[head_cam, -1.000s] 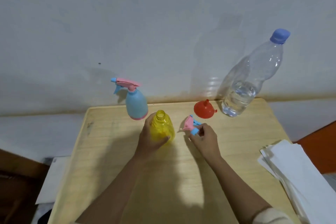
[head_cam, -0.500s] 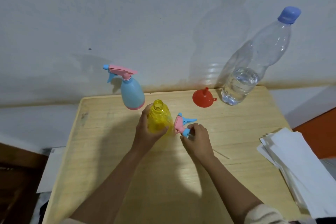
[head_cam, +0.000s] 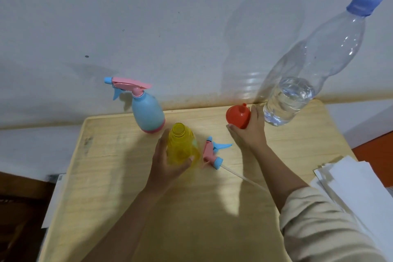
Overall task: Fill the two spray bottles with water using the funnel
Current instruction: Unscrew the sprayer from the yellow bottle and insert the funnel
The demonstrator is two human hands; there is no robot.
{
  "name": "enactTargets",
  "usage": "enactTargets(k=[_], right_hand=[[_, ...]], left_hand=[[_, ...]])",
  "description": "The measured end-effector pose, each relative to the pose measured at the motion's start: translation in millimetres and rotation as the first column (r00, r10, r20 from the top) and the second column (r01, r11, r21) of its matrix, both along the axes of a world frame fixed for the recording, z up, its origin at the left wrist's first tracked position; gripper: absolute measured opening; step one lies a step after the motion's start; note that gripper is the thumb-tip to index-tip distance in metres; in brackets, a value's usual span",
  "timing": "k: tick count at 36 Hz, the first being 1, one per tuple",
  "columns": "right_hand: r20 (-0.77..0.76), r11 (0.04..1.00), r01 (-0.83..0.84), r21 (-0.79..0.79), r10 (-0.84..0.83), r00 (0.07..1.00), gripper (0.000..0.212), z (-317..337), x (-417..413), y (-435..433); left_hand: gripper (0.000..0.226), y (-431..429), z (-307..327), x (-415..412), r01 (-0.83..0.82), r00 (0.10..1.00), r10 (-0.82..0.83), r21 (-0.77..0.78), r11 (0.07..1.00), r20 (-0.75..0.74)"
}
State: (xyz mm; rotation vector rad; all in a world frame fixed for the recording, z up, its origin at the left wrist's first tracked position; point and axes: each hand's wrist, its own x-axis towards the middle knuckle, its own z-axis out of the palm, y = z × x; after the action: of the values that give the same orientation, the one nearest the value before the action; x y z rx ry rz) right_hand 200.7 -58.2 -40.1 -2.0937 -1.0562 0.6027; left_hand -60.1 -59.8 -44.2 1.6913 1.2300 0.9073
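Two grips work: our left grip (head_cam: 168,166) holds the uncapped yellow spray bottle (head_cam: 180,147). Our right grip (head_cam: 251,132) clasps the red funnel (head_cam: 237,116) at the far edge of the surface (head_cam: 212,208).

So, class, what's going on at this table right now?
A person is getting ready to fill spray bottles. The left hand holds the open yellow bottle upright on the table; its spray head lies beside it. The right hand grips the funnel, near the capped water bottle. The blue bottle stands behind, head on.
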Motion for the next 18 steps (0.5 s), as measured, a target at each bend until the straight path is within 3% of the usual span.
enactTargets(k=[3, 7, 12, 18], right_hand=[[0.048, 0.999, -0.033, -0.022, 0.034, 0.998, 0.091, -7, 8, 10], [0.039, 0.998, -0.02, 0.061, 0.017, 0.999, 0.079, -8, 13, 13], [-0.013, 0.992, 0.037, 0.122, -0.036, 0.999, 0.085, -10, 13, 10], [-0.033, 0.983, -0.01, 0.185, 0.017, 0.999, 0.083, -3, 11, 10]], left_hand=[[0.095, 1, -4, -1, 0.001, 1.0, -0.001, -0.019, 1.0, -0.017], [0.095, 3, -5, -2, 0.007, 0.999, -0.007, -0.027, 1.0, -0.033], [0.095, 3, -5, -2, 0.019, 0.999, -0.019, -0.012, 1.0, -0.044], [0.095, 3, -4, -1, 0.027, 0.998, -0.027, -0.007, 1.0, -0.052]])
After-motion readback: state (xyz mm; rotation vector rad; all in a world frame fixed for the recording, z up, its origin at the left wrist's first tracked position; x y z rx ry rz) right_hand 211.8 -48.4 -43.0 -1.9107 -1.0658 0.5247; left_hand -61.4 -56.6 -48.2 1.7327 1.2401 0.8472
